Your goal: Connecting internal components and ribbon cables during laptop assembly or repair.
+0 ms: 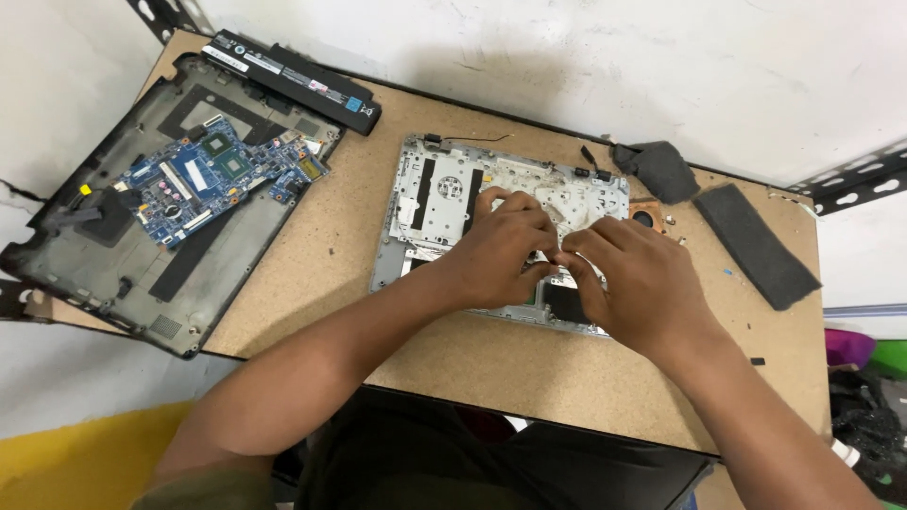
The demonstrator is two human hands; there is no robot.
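A silver laptop top case [430, 194] lies inner side up in the middle of the brown table [331, 255]. Both my hands rest on its lower middle part. My left hand [501, 250] has its fingers curled down onto the metal plate. Touching it from the right, my right hand [633, 279] pinches at something small between the fingertips. What the fingers hold is hidden.
A black laptop base [85, 255] with a blue motherboard [213, 179] lies at the left, over the table edge. A black battery [293, 80] sits at the back. A copper heatsink [645, 215], dark pouch [657, 170] and black pad [756, 246] lie right.
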